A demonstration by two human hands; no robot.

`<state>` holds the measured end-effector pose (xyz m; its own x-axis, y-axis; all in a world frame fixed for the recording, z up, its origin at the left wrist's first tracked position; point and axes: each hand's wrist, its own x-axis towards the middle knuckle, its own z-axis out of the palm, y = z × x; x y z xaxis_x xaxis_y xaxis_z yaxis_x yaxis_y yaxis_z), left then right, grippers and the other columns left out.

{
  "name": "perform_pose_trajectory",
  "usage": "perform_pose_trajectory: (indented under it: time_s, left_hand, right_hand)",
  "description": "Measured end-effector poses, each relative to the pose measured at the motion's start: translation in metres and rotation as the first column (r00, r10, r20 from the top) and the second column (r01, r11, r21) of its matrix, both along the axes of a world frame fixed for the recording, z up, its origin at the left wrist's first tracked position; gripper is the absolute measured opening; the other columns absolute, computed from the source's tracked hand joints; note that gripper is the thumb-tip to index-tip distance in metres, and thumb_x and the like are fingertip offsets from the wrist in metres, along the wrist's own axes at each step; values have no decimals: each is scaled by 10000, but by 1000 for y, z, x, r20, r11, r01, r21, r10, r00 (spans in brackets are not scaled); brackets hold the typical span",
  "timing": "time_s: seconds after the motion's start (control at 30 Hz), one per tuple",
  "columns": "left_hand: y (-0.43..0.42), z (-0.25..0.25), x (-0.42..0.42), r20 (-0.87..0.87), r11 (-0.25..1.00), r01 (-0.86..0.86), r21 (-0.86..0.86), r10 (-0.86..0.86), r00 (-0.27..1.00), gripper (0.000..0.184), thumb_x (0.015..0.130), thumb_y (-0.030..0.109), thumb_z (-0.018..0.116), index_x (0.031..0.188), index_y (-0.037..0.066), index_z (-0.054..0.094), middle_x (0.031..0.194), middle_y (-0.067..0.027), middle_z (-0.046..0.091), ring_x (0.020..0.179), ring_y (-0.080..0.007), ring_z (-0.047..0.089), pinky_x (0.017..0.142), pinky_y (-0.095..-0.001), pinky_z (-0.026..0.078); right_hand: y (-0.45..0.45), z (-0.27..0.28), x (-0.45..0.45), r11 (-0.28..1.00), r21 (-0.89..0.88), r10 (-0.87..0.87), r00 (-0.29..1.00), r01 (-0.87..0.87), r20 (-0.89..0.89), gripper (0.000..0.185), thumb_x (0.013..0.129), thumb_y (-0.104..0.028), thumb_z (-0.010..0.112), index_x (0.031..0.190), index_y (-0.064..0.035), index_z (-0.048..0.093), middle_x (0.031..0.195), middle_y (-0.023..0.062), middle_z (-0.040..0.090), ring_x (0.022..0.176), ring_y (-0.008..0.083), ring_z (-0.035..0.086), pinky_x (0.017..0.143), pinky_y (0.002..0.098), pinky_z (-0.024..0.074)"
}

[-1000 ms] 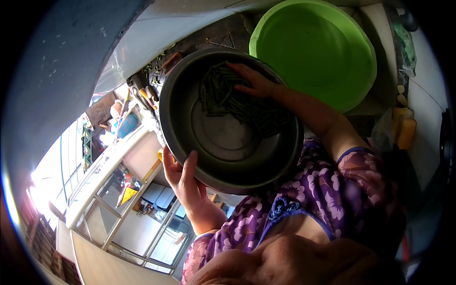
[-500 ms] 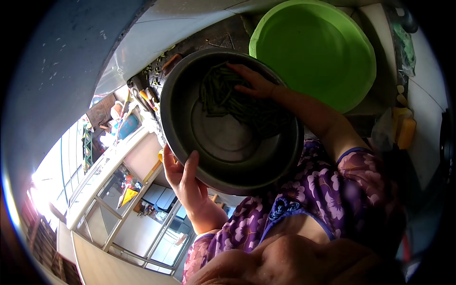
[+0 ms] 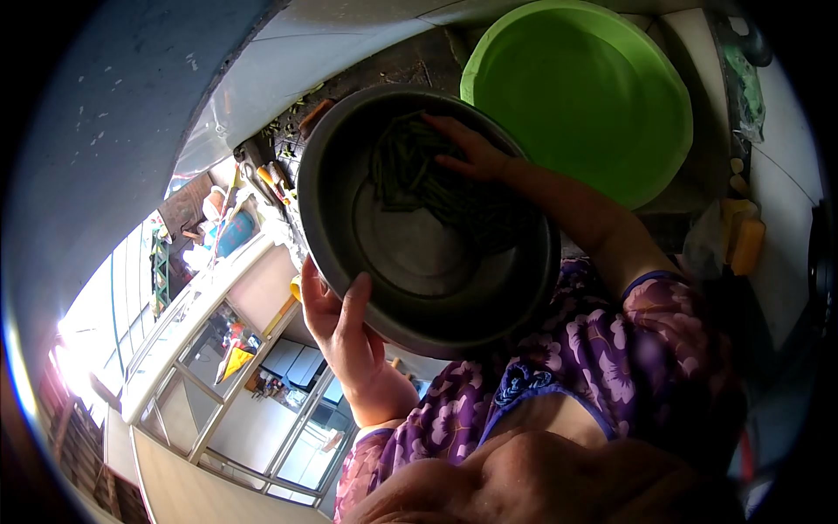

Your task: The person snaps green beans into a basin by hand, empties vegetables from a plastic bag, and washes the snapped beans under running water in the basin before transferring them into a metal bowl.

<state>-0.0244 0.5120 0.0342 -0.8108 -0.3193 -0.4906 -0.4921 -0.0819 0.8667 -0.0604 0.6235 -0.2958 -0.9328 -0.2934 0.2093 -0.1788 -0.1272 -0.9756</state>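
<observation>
My left hand (image 3: 346,327) grips the near left rim of a wide metal basin (image 3: 410,253), thumb over the rim and fingers beneath. The basin is tilted. Cut green beans (image 3: 410,166) lie in a heap along its far and right side, dim in the shadow. On top of them rests my right hand (image 3: 471,155), its fingers stretched out over the pile and its thumb apart. Part of the bare basin bottom shows beside the beans.
Behind the basin on the right stands a large green plastic tub (image 3: 576,96). Green scraps (image 3: 288,131) lie on the dark surface at the back left. A yellow-orange bottle-like item (image 3: 747,244) is at the right. Below left is a glass-fronted cabinet (image 3: 209,384).
The basin has shifted very slightly to the right, with both hands moving along with it. The right hand stays on the beans.
</observation>
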Motion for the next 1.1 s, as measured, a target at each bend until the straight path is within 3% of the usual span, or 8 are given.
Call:
perform_pose_trajectory:
  time_s: [0.33,0.57,0.67,0.73,0.8,0.87,1.0,1.1]
  left_hand:
    - [6,5,-5,7,999,25,-23,-25,1000,570,830,-94,515,1367,-47,329,1154,-244,587,1002,-298,635,848,-347,541]
    - [-71,-40,30,-20,955,-271,-122,271,962,409,772,-88,543,1173,-7,544,1059,-149,633,906,-239,640,817,-308,525]
    - [-129,-86,75,226,909,-361,-208,404,886,340,776,123,598,1097,13,574,1002,-106,628,893,-237,607,797,-366,504]
    - [-163,-118,110,490,869,-494,-42,448,747,352,781,190,608,1067,-13,575,1004,-115,623,926,-252,596,819,-371,494]
    - [-171,-133,130,568,890,-455,10,370,735,359,794,214,608,1047,-38,571,1008,-129,619,946,-262,590,825,-350,490]
    - [-176,-144,150,687,945,-326,34,215,694,309,794,211,625,990,-27,597,917,-113,635,834,-234,614,730,-328,502]
    - [-190,-176,183,739,969,-216,117,60,671,222,786,91,613,977,-20,610,866,-99,642,772,-203,624,698,-306,508]
    - [-169,-191,176,604,949,-234,210,62,794,252,758,-1,601,1006,-45,593,925,-112,639,825,-210,625,783,-297,508]
  right_hand:
    - [2,5,1,1000,8,-6,1000,6,15,681,873,-161,584,1448,-31,242,1389,205,367,1288,327,374,1078,386,283]
    - [-4,3,-5,954,243,164,985,-174,60,693,903,-271,573,1457,-61,215,1424,196,334,1314,331,345,1097,386,279]
    - [-17,12,-8,811,424,324,913,-403,248,748,917,-350,547,1477,-89,125,1451,187,293,1329,331,322,1113,393,285]
    - [-31,17,2,686,604,303,914,-406,271,780,919,-367,530,1486,-104,64,1481,180,243,1342,320,306,1104,386,302]
    - [-35,59,4,381,675,358,774,-632,523,812,916,-427,478,1491,-128,-10,1538,170,37,1367,398,224,1061,587,282]
    - [-47,78,34,241,824,377,832,-513,407,835,904,-443,494,1493,-133,-12,1537,196,-18,1362,462,181,1037,664,221]
    - [-61,109,84,141,807,601,698,-573,390,816,879,-444,539,1495,-163,84,1539,191,-12,1360,480,161,1059,673,146]
    - [-53,114,92,214,592,773,505,-777,384,702,863,-424,570,1443,-144,290,1502,173,206,1384,371,193,1064,668,156]
